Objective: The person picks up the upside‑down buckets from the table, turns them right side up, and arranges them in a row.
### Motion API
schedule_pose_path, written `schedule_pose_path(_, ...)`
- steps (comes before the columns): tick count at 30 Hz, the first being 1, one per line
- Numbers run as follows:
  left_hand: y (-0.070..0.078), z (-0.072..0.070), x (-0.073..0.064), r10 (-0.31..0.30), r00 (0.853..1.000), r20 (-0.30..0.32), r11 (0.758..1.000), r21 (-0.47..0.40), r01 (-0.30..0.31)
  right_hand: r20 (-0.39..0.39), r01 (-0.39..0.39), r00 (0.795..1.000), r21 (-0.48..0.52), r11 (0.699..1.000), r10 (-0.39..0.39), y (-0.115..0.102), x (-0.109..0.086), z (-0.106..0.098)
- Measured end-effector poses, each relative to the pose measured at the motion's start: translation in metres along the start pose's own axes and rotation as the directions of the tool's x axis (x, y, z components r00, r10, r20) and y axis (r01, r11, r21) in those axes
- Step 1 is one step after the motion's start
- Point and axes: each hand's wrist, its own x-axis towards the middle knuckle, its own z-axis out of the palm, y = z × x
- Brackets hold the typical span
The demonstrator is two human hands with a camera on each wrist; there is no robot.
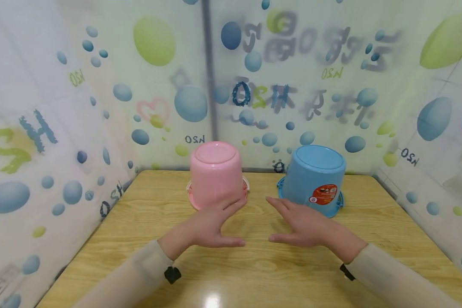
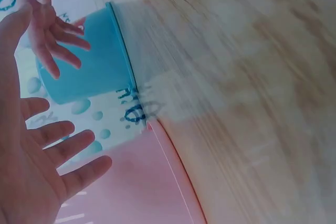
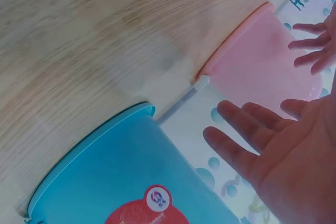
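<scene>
Two buckets stand upside down on a wooden table, side by side. The pink bucket [image 1: 215,175] is on the left, its base facing up and its handle around the rim at the table. To the right is the blue bucket [image 1: 312,179], with a red label [image 1: 325,194] on its side. My left hand [image 1: 213,224] is held in front of the pink bucket, fingers straight and thumb spread, holding nothing. In front of the blue bucket my right hand [image 1: 306,224] mirrors it, also with straight fingers and nothing held. Both wrist views show the palms and spread fingers.
The light wood table [image 1: 254,273] runs back to a curtain [image 1: 312,119] printed with bubbles and letters, which also closes off both sides. A dark strap piece [image 1: 172,274] sits at the left wrist, another [image 1: 347,272] at the right.
</scene>
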Motion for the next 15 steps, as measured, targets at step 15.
schedule_pose_path(15, -0.043, -0.023, -0.059, -0.196, 0.98, 0.01, 0.978, -0.072, 0.197, 0.116, -0.075, 0.991, 0.12, 0.99, 0.061, 0.003, 0.047, 0.005)
